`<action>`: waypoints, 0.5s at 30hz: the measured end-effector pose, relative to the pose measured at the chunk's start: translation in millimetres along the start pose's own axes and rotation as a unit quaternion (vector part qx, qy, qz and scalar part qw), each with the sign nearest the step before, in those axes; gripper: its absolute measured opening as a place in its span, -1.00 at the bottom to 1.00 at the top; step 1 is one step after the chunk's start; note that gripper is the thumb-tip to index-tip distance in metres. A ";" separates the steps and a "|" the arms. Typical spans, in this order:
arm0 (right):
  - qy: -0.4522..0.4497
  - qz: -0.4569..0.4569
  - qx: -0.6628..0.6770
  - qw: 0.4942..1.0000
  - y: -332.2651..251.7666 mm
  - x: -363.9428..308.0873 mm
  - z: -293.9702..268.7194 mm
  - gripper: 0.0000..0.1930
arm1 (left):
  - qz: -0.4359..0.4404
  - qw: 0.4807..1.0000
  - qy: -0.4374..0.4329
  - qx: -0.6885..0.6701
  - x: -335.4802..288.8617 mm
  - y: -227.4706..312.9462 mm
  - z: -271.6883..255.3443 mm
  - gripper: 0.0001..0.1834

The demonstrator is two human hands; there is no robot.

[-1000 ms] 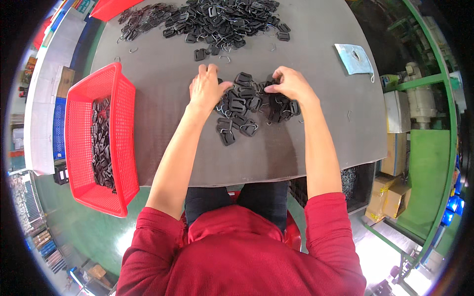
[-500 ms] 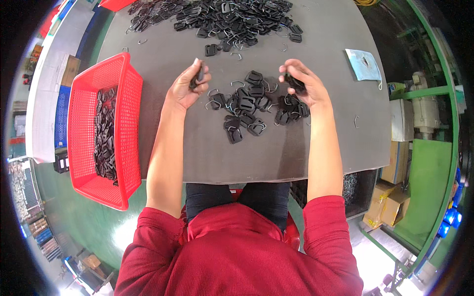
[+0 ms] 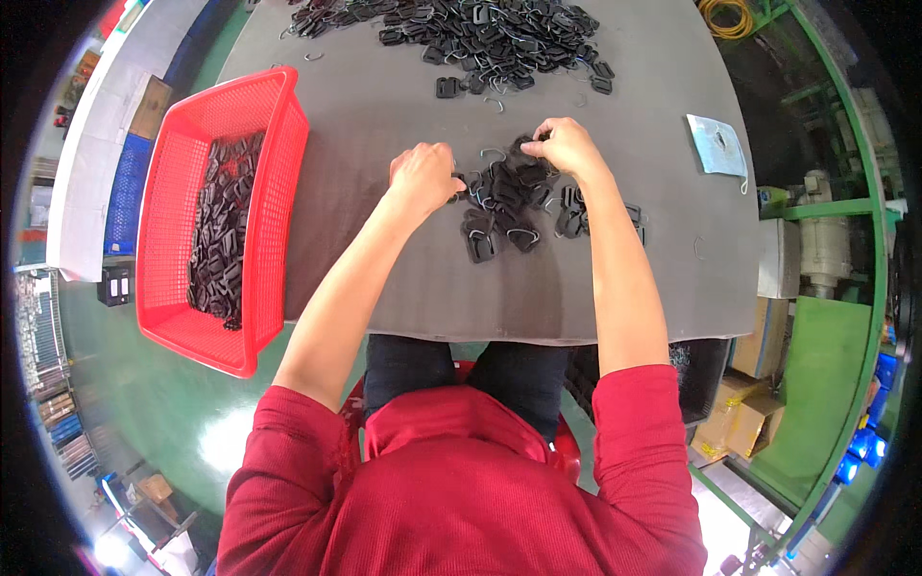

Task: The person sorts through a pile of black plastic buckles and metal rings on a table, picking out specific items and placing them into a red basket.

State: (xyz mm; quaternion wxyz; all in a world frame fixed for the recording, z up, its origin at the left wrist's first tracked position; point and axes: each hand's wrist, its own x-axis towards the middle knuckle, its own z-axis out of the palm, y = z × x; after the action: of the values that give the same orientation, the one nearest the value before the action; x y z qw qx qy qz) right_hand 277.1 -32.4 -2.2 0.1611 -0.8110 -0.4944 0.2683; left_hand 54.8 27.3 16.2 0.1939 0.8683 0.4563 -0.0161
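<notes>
On the grey table, a small pile of black plastic buckles (image 3: 504, 189) with bent metal wire hooks lies between my hands. At the pile's left edge my left hand (image 3: 421, 178) is closed, fingers curled down, with part of a black buckle (image 3: 455, 188) showing at its thumb. My right hand (image 3: 569, 149) reaches over the pile's far right side; thumb and fingers pinch a blurred black buckle (image 3: 527, 152). More buckles (image 3: 573, 213) lie beside my right forearm, which partly covers them.
A red plastic basket (image 3: 276, 206) holding many black buckles stands at the left. Across the far side spreads a large heap of buckles with hooks (image 3: 509, 43). A blue face mask (image 3: 715, 146) and a loose wire hook (image 3: 698, 248) lie at the right.
Both hands have moved from beside the small pile in toward it, left hand rightward, right hand leftward. The whole view has shifted slightly.
</notes>
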 end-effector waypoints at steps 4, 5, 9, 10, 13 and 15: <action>0.028 0.006 0.211 0.977 -7.4 -21.2 -11.4 -0.67 | 0.007 0.992 -0.051 -0.114 -4.2 -9.7 -15.8 -0.70; 0.029 0.003 0.208 0.978 -13.1 -26.3 -14.8 -0.67 | 0.004 0.983 -0.067 -0.173 -7.9 -14.5 -21.6 -0.72; 0.022 -0.043 0.286 0.957 -67.4 -45.5 -10.0 -0.71 | -0.004 0.985 0.089 -0.145 -44.1 -30.1 -56.8 -0.75; 0.022 -0.064 0.293 0.954 -92.2 -52.6 -6.4 -0.70 | -0.019 0.980 0.152 -0.128 -59.5 -38.0 -71.0 -0.75; 0.001 -0.199 0.228 0.953 -184.8 -70.4 16.7 -0.69 | -0.129 0.947 0.291 -0.049 -123.9 -66.2 -124.4 -0.74; 0.005 -0.267 0.301 0.916 -241.9 -74.6 45.3 -0.71 | -0.158 0.925 0.339 -0.063 -149.7 -96.2 -143.0 -0.73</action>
State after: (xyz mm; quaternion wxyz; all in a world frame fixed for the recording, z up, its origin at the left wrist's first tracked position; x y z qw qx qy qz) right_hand 49.7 12.3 109.3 0.4651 -0.5634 -0.5877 0.3475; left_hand -130.6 8.8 148.1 0.0769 0.7247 0.6261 0.2772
